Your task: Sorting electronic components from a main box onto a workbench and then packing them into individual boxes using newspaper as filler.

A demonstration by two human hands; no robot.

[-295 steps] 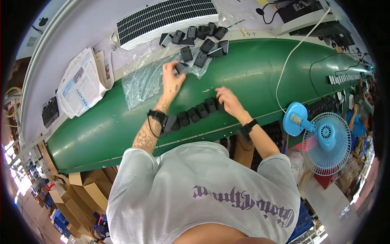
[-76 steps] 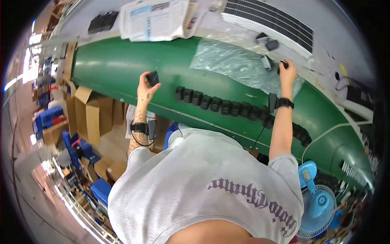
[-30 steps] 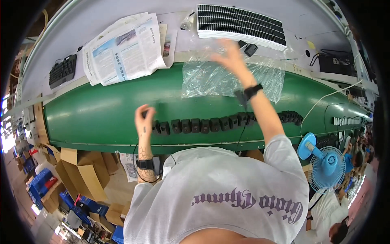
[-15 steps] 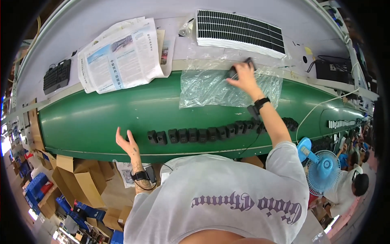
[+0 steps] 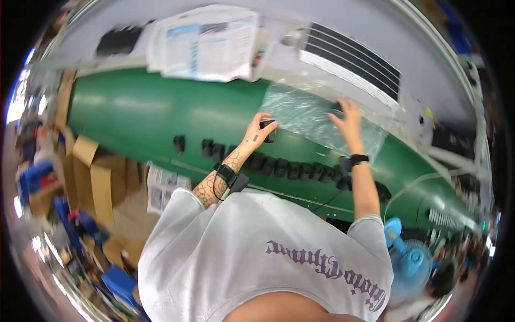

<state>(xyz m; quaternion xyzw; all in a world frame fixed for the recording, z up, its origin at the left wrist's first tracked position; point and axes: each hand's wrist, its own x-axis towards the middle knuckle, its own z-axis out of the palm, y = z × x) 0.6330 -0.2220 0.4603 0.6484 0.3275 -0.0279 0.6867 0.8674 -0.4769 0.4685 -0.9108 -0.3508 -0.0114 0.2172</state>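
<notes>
Black boxes [image 5: 280,168] stand upright in a curved row along the near side of the green belt [image 5: 131,110], most of them close together. One lone box [image 5: 179,143] stands beyond the row's left end, with a gap beside it. The left forearm crosses over part of the row and hides some of it.

Just past the row, the left hand [image 5: 256,130] pinches a single black box [image 5: 270,134] between thumb and fingers. That box sits at the right of the palm, partly covered by the thumb, with its lower part sticking out below the grip.

Farther out, the right hand [image 5: 350,122] is over the plastic sheet [image 5: 300,107], thumb and fingers apart. A small dark box [image 5: 338,105] shows in the gap between them; blur hides whether they press on it, so I cannot tell.

Beyond the belt, newspapers [image 5: 206,45] lie on the pale table [image 5: 281,13], left of a stack of black-and-white striped sheets [image 5: 354,59].
</notes>
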